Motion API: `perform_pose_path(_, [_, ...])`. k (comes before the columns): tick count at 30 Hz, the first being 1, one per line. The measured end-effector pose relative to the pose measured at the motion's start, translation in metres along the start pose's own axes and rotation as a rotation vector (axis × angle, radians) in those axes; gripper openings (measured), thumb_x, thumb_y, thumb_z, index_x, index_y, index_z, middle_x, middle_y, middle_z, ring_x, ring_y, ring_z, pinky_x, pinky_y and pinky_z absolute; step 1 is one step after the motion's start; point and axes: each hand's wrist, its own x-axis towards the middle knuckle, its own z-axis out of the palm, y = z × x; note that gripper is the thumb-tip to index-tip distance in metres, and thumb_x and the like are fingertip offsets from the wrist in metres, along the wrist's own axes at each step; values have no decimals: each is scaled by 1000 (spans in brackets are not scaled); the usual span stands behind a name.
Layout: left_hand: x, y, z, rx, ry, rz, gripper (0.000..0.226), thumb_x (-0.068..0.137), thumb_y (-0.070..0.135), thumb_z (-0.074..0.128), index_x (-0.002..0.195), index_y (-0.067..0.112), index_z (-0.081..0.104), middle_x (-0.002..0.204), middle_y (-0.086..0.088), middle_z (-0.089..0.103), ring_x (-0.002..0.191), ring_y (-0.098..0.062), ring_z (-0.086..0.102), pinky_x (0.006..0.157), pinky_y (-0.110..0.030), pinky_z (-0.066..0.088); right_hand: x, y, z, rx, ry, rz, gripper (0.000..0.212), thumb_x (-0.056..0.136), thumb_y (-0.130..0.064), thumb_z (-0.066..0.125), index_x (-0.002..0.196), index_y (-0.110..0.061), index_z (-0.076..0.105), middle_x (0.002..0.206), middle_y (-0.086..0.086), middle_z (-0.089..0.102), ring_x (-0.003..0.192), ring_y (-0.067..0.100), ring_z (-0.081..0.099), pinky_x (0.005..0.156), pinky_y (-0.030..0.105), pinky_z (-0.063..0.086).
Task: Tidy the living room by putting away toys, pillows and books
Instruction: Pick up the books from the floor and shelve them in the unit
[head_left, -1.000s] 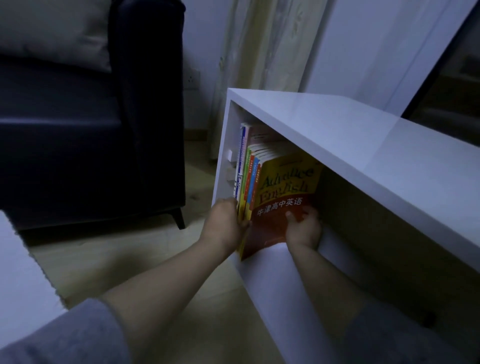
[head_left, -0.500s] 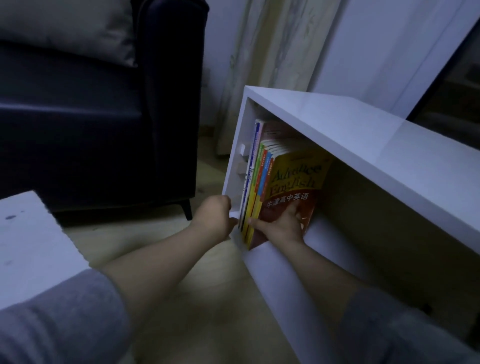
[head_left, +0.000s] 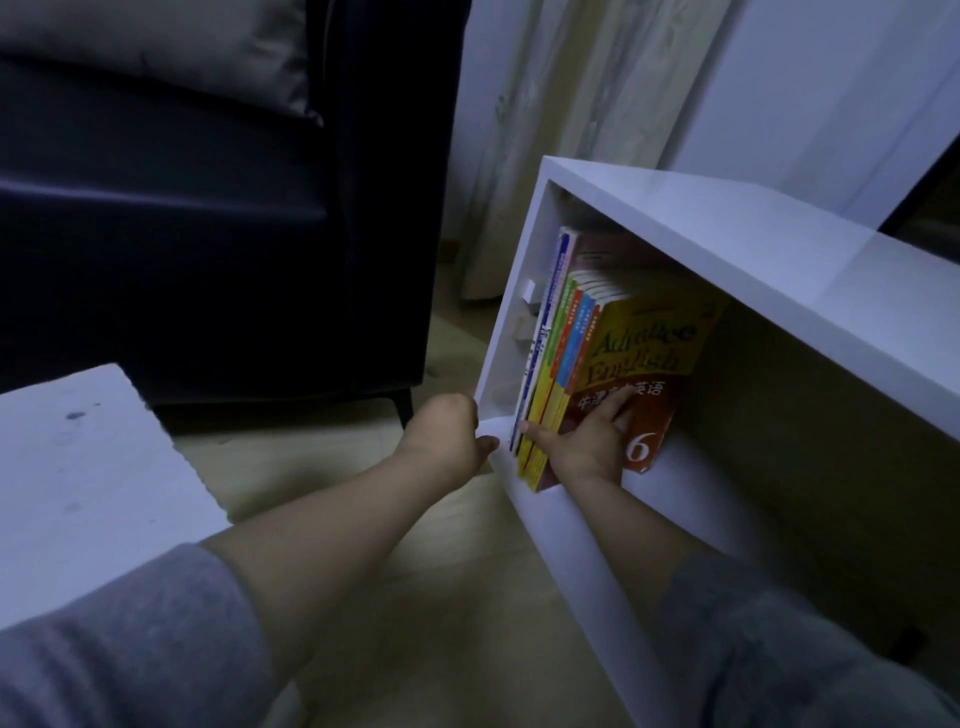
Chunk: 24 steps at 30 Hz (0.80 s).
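Two grey sleeves reach toward a white open-fronted shelf unit standing on the floor. The left hand sits curled at the unit's near left corner, its thumb touching the bottom board; whether it grips anything cannot be told. The right hand lies spread flat on a yellow-and-orange book reading "Advance English" and "6". Its thumb rests on the spines of the upright colourful books just left. Farther left stands a dark sofa with a grey pillow.
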Motion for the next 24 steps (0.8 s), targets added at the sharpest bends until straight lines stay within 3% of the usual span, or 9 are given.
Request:
perform_pose_path(6, [1,2,1,4,-7,15,29,91,34,60,101,7,60,98,-9,59,93,-25,58,71,-31,44,-1,0,2,-18,23,-12,137,65,-52,82,149,-11,-19,158,20,2,139,40,28,103,44,39])
perform_pose_path(9, [0,2,-2,4,-5,-1,28,91,35,59,99,8,60,93,-7,57,86,-23,57,70,-32,47,-3,-3,2,-21,16,-10,134,69,-49,79,149,-11,-20,158,19,0,139,40,28,103,44,40])
perform_pose_path(13, [-2,-2,-8,1,-10,-11,26,91,35,58,86,11,53,84,-5,51,75,-20,49,63,-30,38,-5,-8,0,-33,7,7,132,71,-47,79,149,-9,-21,158,19,-2,140,40,27,104,44,38])
perform_pose_path(20, [-7,-6,-18,11,-2,-46,25,91,34,60,88,11,52,88,-6,52,79,-20,50,65,-30,39,-11,-11,-4,21,-31,68,136,66,-48,82,149,-11,-19,159,18,-2,143,40,20,107,47,34])
perform_pose_path(22, [-10,-5,-21,11,8,-43,24,91,33,61,92,10,55,90,-5,53,80,-20,50,66,-30,40,-16,-12,-9,80,-67,153,137,63,-50,83,150,-11,-16,158,18,4,142,39,20,107,47,34])
perform_pose_path(24, [-15,-5,-25,9,14,-38,26,90,32,61,100,8,59,94,-5,55,82,-20,51,68,-29,42,-23,-14,-16,100,-95,200,122,66,-48,82,150,-5,5,152,21,23,137,39,32,102,44,39])
